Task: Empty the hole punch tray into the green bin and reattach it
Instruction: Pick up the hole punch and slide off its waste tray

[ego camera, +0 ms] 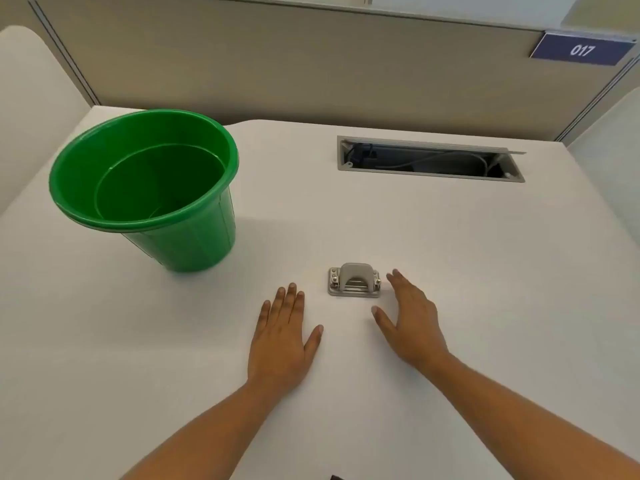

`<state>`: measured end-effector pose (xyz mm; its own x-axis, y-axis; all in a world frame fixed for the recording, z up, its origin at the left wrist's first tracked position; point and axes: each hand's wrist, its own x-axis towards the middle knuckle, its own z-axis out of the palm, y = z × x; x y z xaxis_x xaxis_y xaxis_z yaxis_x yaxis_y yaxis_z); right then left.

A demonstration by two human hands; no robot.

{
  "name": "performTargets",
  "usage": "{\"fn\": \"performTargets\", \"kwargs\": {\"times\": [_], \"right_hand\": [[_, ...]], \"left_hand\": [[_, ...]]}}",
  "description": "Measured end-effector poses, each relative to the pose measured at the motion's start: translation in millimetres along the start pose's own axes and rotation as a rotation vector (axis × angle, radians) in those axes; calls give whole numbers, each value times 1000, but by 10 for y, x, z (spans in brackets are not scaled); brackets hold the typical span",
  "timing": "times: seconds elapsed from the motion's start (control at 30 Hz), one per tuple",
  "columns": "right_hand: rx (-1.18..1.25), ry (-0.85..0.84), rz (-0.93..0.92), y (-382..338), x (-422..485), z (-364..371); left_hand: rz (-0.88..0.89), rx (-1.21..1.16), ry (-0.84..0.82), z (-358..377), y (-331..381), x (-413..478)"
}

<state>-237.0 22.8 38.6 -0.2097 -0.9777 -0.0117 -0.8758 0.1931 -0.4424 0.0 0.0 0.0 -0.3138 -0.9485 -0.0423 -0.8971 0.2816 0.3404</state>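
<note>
A small grey metal hole punch (354, 280) stands upright on the white desk (450, 258), near its middle. Its tray sits underneath and cannot be made out separately. The green bin (149, 188), a round plastic bucket, stands at the left and looks empty inside. My left hand (284, 337) lies flat on the desk, palm down, fingers apart, a little left of and below the punch. My right hand (408, 323) is open just right of the punch, its fingertips close to the punch's right end, holding nothing.
An open cable slot (431, 159) with wires inside is cut into the desk at the back right. Beige partition walls (311, 71) close off the back, with a blue "017" label (581, 50) at the upper right.
</note>
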Motion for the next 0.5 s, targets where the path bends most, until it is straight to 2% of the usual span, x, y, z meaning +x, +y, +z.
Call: {"fn": "performTargets", "kwargs": {"times": [0.1,0.23,0.33,0.5], "right_hand": [[91,31,-9,-184,258,-40],[18,-55,19,-329,501,-95],[80,-77,78,-380,582,-107],[200,-161,147,-379,597,-117]], "left_hand": [[33,-73,54,-38,-30,-6],[89,-308,111,-89,-69,-43],[94,-464,143,-159,-91,-112],[86,-633,87,-324,-36,-198]]}}
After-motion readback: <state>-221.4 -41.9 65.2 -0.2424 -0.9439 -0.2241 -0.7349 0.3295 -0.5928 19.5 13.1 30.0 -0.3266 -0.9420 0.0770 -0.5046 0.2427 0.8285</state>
